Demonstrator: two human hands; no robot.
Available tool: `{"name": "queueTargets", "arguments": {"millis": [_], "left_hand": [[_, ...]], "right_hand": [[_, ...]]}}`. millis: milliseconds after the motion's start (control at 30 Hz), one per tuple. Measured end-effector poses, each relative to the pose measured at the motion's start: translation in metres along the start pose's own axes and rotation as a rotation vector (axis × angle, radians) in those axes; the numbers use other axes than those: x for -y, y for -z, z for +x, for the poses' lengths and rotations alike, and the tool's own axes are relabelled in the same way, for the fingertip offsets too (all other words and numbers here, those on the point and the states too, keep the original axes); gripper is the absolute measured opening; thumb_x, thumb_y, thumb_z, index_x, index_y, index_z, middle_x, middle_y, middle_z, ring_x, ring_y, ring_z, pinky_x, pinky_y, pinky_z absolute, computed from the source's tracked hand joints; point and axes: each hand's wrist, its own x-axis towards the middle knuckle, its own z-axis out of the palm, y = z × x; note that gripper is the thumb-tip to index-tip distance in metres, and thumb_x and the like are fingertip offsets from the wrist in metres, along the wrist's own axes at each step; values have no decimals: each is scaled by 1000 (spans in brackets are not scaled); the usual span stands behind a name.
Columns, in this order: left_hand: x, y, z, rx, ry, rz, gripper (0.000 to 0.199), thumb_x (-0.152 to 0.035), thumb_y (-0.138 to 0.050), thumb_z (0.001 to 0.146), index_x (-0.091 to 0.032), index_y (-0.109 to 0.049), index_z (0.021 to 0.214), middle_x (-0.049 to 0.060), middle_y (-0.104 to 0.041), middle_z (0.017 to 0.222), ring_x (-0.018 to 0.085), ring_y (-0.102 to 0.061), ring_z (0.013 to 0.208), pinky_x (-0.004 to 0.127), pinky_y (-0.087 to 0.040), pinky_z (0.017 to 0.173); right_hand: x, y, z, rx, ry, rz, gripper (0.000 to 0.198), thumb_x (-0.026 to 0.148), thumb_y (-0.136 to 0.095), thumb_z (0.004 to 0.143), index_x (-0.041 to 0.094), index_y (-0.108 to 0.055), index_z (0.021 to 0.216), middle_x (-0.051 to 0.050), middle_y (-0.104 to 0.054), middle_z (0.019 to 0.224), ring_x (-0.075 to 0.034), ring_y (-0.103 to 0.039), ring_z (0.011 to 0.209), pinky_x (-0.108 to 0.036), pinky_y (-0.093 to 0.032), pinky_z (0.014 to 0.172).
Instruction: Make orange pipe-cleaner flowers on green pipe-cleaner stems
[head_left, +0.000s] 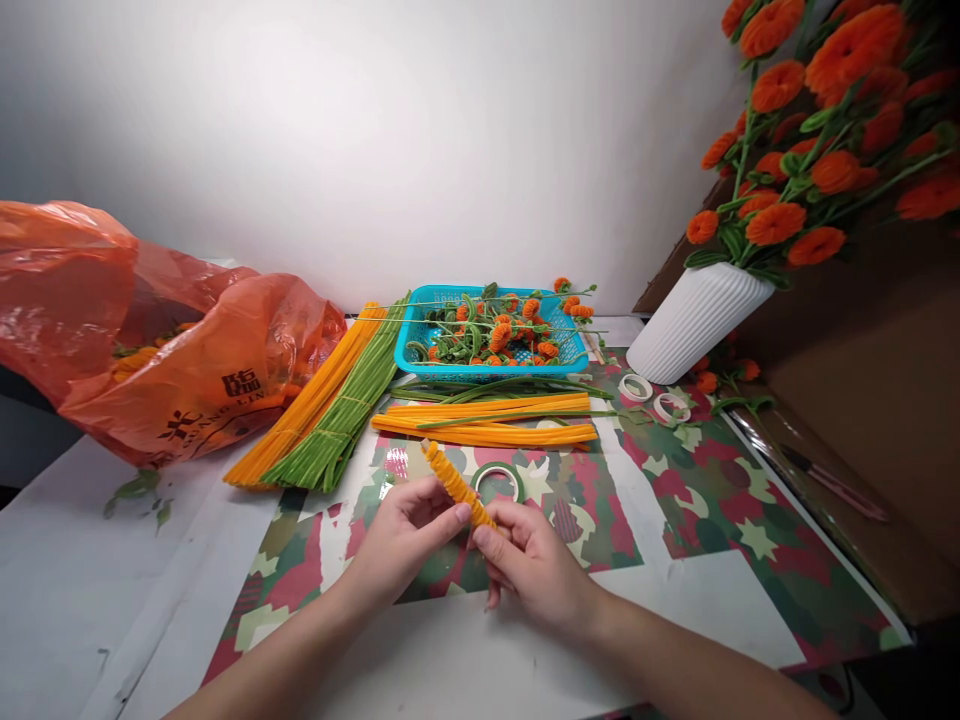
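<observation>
1. Both hands are up over the patterned mat (675,520), meeting at the middle of the table, and between them sits a coiled orange pipe cleaner (450,480), wound into a tight spiral that angles up and away to the left.
2. The left hand (409,530) is closed around the coil's near end, thumb and forefinger pinching it just where the spiral stops.
3. The right hand (536,560) is curled too, fingertips pressed on the same near end from the other side (what it grips beneath the thumb is hidden, so I cannot tell whether a core or rod runs through the spiral).
4. Just behind the hands lies a roll of green tape (499,482), flat on the mat, touched by neither hand.
5. How far along? The spiral looks wound for most of its length, but it has no stem or leaves, unlike the finished orange flowers (499,335) heaped in the blue basket (420,345).
6. Plenty left, I'd judge: loose orange pipe cleaners (487,425) lie across the mat, and a bundle of orange and green pipe cleaners (322,410) rests beside the orange plastic bag (150,320).
7. On the right, a white vase (694,315) holds a full bouquet of the same flowers.
</observation>
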Motion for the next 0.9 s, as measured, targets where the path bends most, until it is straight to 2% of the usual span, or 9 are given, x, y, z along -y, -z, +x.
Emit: {"name": "queueTargets", "arguments": {"millis": [233,400,500,600,767,900], "left_hand": [[5,2,-2,-27,-33,93,16,-30,-72,73,-14,-69,72,2,-67,67,14,-59,63,21,-49,59],[5,2,-2,-41,-49,129,15,-29,-71,74,-14,-70,73,3,-68,69,15,-60,65,23,-49,61],[4,1,-2,-25,-36,96,16,-30,-72,74,-15,-70,72,2,-68,68,14,-60,64,22,-49,60],[2,1,-1,-23,5,34,18,-34,-74,74,-16,-71,73,2,-68,69,14,-60,65,21,-50,61],[-4,7,3,-204,-11,-265,37,-45,-75,72,-22,-73,101,4,-72,97,19,-65,89,25,-53,76],[-8,11,6,-312,4,-351,36,-40,-82,65,-20,-75,93,4,-73,87,15,-66,79,22,-53,69]], "right_hand": [[-2,-2,-2,-70,-4,-130,27,42,-57,88,15,-57,83,5,-41,64,-6,-41,53,-18,-50,46],[-3,-3,-2,-94,-7,-168,27,41,-56,88,15,-59,84,4,-42,66,-6,-41,54,-18,-49,46],[-2,-2,-2,-86,-8,-132,30,44,-57,87,15,-57,83,6,-41,62,-6,-39,51,-18,-49,46],[-2,0,0,-10,-17,9,35,50,-58,86,16,-54,80,10,-35,50,-4,-33,44,-19,-51,47],[-4,3,3,95,-108,161,42,58,-58,83,16,-53,79,13,-34,41,-2,-27,34,-18,-50,43],[-3,2,3,125,-174,193,45,59,-62,79,15,-53,77,13,-36,40,-2,-27,34,-18,-50,42]]}}
